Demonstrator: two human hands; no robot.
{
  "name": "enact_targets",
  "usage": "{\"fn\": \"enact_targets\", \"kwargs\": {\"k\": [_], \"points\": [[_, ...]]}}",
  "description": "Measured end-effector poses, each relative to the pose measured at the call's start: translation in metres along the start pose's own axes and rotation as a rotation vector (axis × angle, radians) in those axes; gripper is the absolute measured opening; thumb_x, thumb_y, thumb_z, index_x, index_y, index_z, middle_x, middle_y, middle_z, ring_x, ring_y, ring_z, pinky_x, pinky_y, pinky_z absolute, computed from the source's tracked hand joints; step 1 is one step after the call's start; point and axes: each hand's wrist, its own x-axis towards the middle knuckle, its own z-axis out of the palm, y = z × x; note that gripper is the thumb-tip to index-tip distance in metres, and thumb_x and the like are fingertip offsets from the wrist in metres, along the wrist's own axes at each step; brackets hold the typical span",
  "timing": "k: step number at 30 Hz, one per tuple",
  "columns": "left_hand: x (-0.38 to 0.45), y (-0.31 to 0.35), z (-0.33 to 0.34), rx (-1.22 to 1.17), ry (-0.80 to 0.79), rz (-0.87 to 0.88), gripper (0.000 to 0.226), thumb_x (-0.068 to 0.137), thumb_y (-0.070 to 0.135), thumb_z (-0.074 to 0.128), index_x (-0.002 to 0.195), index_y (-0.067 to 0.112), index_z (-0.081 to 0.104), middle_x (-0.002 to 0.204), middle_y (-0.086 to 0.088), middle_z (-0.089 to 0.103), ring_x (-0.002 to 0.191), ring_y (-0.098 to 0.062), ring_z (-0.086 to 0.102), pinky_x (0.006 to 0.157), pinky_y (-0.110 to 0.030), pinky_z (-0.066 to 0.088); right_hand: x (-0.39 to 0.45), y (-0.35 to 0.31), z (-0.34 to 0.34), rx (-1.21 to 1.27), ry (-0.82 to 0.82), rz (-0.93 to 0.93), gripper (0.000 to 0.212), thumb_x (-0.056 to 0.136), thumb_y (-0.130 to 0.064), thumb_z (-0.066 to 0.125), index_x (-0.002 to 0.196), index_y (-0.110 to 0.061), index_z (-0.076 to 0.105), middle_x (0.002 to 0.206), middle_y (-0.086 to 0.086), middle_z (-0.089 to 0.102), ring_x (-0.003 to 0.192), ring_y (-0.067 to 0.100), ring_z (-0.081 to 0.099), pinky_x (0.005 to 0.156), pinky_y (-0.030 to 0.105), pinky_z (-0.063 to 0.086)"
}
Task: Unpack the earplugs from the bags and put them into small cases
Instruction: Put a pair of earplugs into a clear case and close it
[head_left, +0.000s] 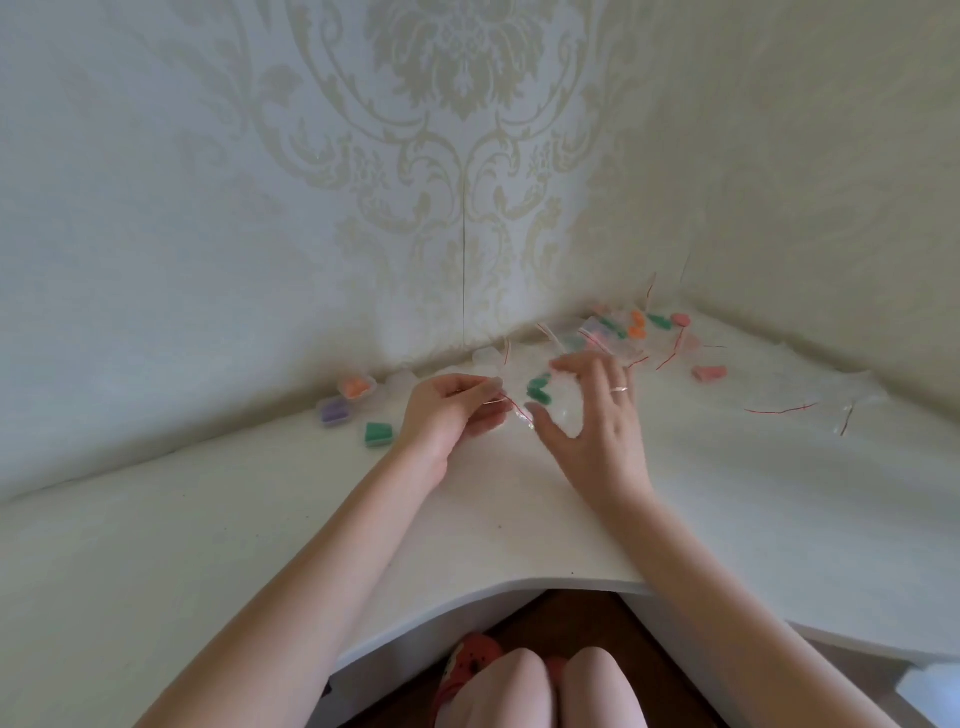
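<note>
Head view: your left hand (447, 410) pinches a clear bag (511, 400) holding green earplugs (537, 389); your right hand (592, 421) hovers, fingers spread.

The heap of clear plastic bags with red seal strips (618, 335) in the corner is too blurred to count. The left hand (447, 415) hides part of a clear bag (511, 402). Both forearms and the white surface (208, 519) run off the edges.

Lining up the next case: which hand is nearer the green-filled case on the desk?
Left. The left hand is just right of the green-filled case, almost beside it. The right hand lies farther right, beyond the left hand.
</note>
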Motion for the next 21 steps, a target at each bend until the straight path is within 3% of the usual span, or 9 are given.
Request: {"fn": "enact_targets", "kwargs": {"k": [2, 5, 7, 9, 12, 14, 16, 19, 21], "points": [[-0.002, 0.0, 0.001, 0.014, -0.001, -0.007, 0.007, 0.086, 0.005, 0.066, 0.079, 0.003, 0.066, 0.071, -0.011, 0.07, 0.064, -0.018, 0.069, 0.063, -0.022, 0.057, -0.004, -0.005, 0.004, -0.119, -0.042, -0.107, 0.032, 0.078, -0.025, 0.072, 0.107, -0.016, 0.059, 0.111, -0.001, 0.046, 0.102, 0.021, 0.041, 0.085, 0.034, 0.043], [-0.003, -0.002, 0.002, 0.018, -0.018, 0.002, 0.009, 0.086, 0.007, 0.066, 0.078, 0.002, 0.066, 0.071, -0.012, 0.071, 0.064, -0.018, 0.068, 0.065, -0.024, 0.057, -0.006, -0.009, 0.008, -0.311, 0.051, -0.128, 0.034, 0.083, -0.03, 0.062, 0.114, -0.019, 0.055, 0.112, -0.002, 0.04, 0.099, 0.022, 0.04, 0.084, 0.036, 0.041], [-0.004, -0.003, 0.003, 0.005, -0.018, 0.002, 0.012, 0.087, 0.009, 0.067, 0.078, 0.001, 0.066, 0.071, -0.012, 0.07, 0.063, -0.017, 0.067, 0.066, -0.024, 0.058, -0.005, -0.009, 0.005, -0.317, 0.118, -0.128, 0.033, 0.081, -0.015, 0.067, 0.108, -0.019, 0.049, 0.107, 0.0, 0.04, 0.09, 0.025, 0.043, 0.075, 0.038, 0.044], [-0.004, -0.003, 0.004, -0.028, -0.005, -0.018, 0.013, 0.087, 0.009, 0.066, 0.078, 0.0, 0.064, 0.071, -0.012, 0.069, 0.062, -0.017, 0.067, 0.065, -0.024, 0.058, -0.005, -0.01, 0.003, -0.238, 0.13, -0.109, 0.038, 0.077, 0.001, 0.07, 0.097, -0.018, 0.044, 0.099, 0.002, 0.042, 0.07, 0.031, 0.049, 0.054, 0.033, 0.043], [-0.004, -0.001, 0.004, -0.057, -0.009, -0.05, 0.016, 0.087, 0.009, 0.065, 0.074, 0.0, 0.061, 0.069, -0.012, 0.069, 0.064, -0.018, 0.068, 0.064, -0.025, 0.058, -0.005, -0.02, 0.0, -0.112, 0.132, -0.025, 0.036, 0.081, 0.006, 0.06, 0.089, -0.018, 0.035, 0.083, 0.012, 0.054, 0.048, 0.033, 0.047, 0.04, 0.031, 0.036], [-0.007, 0.001, 0.006, -0.051, -0.06, -0.069, 0.015, 0.089, 0.007, 0.062, 0.075, 0.0, 0.063, 0.072, -0.012, 0.069, 0.067, -0.019, 0.068, 0.068, -0.028, 0.059, -0.004, -0.02, -0.001, -0.031, 0.121, 0.058, 0.034, 0.086, 0.006, 0.057, 0.093, -0.019, 0.035, 0.084, 0.015, 0.059, 0.057, 0.034, 0.054, 0.047, 0.036, 0.043], [-0.009, 0.003, 0.008, -0.071, -0.114, -0.095, 0.014, 0.09, 0.004, 0.059, 0.078, 0.0, 0.064, 0.076, -0.013, 0.069, 0.072, -0.021, 0.068, 0.073, -0.033, 0.06, -0.003, -0.015, -0.002, 0.033, 0.067, 0.126, 0.024, 0.091, -0.002, 0.052, 0.103, -0.019, 0.039, 0.098, 0.013, 0.063, 0.079, 0.034, 0.06, 0.062, 0.041, 0.05], [-0.01, 0.006, 0.01, -0.128, -0.131, -0.107, 0.015, 0.091, 0.004, 0.057, 0.078, 0.0, 0.064, 0.076, -0.013, 0.069, 0.07, -0.021, 0.068, 0.071, -0.031, 0.06, -0.003, -0.007, -0.001, 0.006, -0.031, 0.035, 0.017, 0.092, -0.021, 0.051, 0.1, -0.009, 0.058, 0.112, 0.007, 0.062, 0.106, 0.026, 0.056, 0.087, 0.039, 0.048], [-0.01, 0.007, 0.009, -0.1, -0.127, -0.078, 0.017, 0.091, 0.006, 0.059, 0.075, 0.002, 0.064, 0.074, -0.011, 0.068, 0.068, -0.018, 0.068, 0.066, -0.028, 0.058, -0.004, -0.005, 0.003, -0.044, -0.048, -0.057, 0.023, 0.087, -0.029, 0.056, 0.093, -0.009, 0.067, 0.107, 0.006, 0.062, 0.107, 0.022, 0.051, 0.09, 0.035, 0.044]]}}
